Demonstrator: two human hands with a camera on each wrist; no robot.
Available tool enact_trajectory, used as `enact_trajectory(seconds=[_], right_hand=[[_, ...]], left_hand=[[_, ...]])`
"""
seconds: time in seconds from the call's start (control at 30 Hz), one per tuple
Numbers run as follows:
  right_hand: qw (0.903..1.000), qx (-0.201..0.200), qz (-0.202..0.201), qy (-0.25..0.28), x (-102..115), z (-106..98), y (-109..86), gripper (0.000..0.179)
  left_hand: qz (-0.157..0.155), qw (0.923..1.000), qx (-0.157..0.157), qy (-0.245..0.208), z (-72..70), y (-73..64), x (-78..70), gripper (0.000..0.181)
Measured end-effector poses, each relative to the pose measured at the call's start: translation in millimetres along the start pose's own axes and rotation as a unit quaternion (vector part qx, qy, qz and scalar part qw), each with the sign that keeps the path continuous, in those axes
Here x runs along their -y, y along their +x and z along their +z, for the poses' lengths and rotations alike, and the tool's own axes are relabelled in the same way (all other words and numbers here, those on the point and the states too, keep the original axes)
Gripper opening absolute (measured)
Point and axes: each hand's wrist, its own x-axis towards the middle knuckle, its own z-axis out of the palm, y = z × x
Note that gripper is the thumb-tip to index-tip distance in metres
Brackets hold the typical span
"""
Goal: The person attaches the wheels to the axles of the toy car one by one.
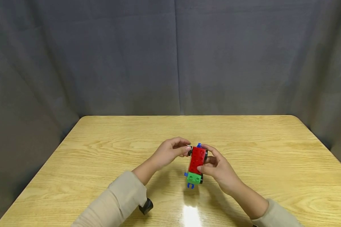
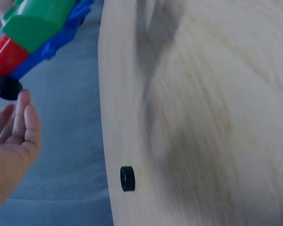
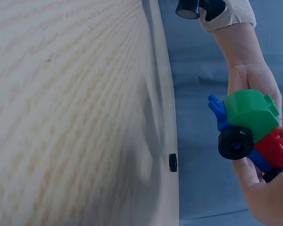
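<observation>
A toy car of red and green blocks on a blue base is held up over the table. My right hand grips it from the right, thumb on top of the red block. Across from it, my left hand pinches a black wheel at the car's far left corner. Two other black wheels sit along the right side. At the near left, a blue axle end sticks out bare. Blue hooks project at both ends of the car.
A loose black wheel stands on the wooden table, seen in both wrist views. In the head view, a black camera shows beside the left sleeve. Grey cloth hangs behind the table.
</observation>
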Motion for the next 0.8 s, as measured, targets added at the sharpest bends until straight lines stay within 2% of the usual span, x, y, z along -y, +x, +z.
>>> enact_trajectory(seconds=[0.17, 0.43, 0.63, 0.8], right_hand=[[0.9998, -0.005, 0.0, 0.021, -1, -3, -2.7, 0.066], [0.9982, -0.013, -0.002, 0.059, -1, -9, -5.0, 0.066], [0.9982, -0.019, 0.007, 0.057, 1, -12, -4.3, 0.066], [0.998, -0.015, 0.01, 0.061, 2, -12, -4.1, 0.067]], left_hand=[[-0.005, 0.999, -0.022, 0.038, -6.5, 2.8, 1.1, 0.029], [-0.024, 0.9946, -0.062, 0.079, -17.0, 6.5, 14.1, 0.022], [-0.048, 0.9828, -0.084, 0.157, -23.2, 10.5, 23.8, 0.019], [-0.051, 0.9726, -0.08, 0.212, -27.8, 15.0, 32.7, 0.019]])
